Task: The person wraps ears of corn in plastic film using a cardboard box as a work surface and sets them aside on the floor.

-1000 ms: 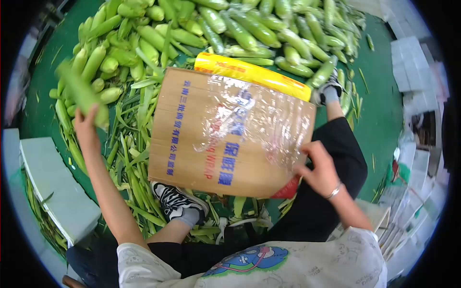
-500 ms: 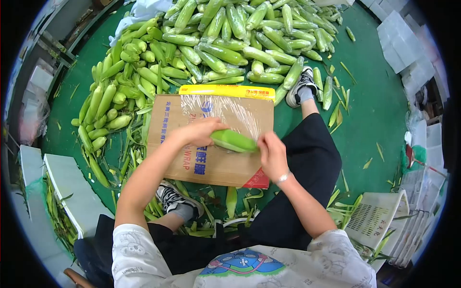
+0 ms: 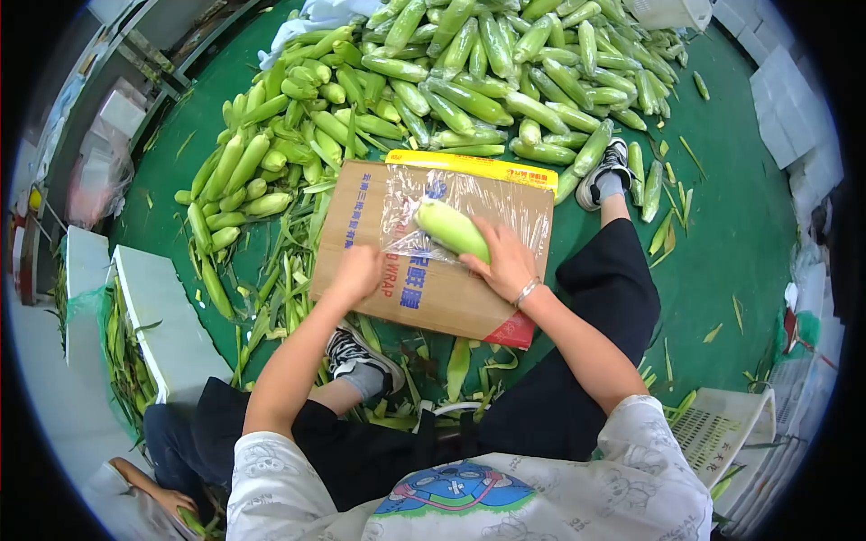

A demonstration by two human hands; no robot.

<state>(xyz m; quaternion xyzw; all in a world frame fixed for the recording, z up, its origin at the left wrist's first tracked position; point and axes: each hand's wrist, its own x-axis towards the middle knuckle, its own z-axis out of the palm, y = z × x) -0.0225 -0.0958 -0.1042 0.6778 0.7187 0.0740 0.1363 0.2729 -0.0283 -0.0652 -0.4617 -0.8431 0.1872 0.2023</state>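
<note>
My right hand (image 3: 507,261) is closed round the lower end of a husked, pale green ear of corn (image 3: 451,229), which lies tilted over a cardboard box (image 3: 361,203). Beneath the corn, clear cling film (image 3: 492,200) spreads across the box top. It comes from a long yellow film carton (image 3: 505,169) along the box's far edge. Left of the corn, my left hand (image 3: 361,272) has its fingers pinched together at the film's near-left edge; the film between the fingers is hard to see.
Film-wrapped corn (image 3: 550,86) is heaped beyond the box, with unwrapped ears (image 3: 244,167) at the left. Husk scraps (image 3: 289,288) litter the green floor (image 3: 722,207). A white crate (image 3: 713,424) stands at right. Another person's hand (image 3: 176,500) shows at lower left.
My left hand has left the corn and moved down and left to the film's edge. My right hand now grips the corn's other end. The view has shifted, so the box appears further right.
</note>
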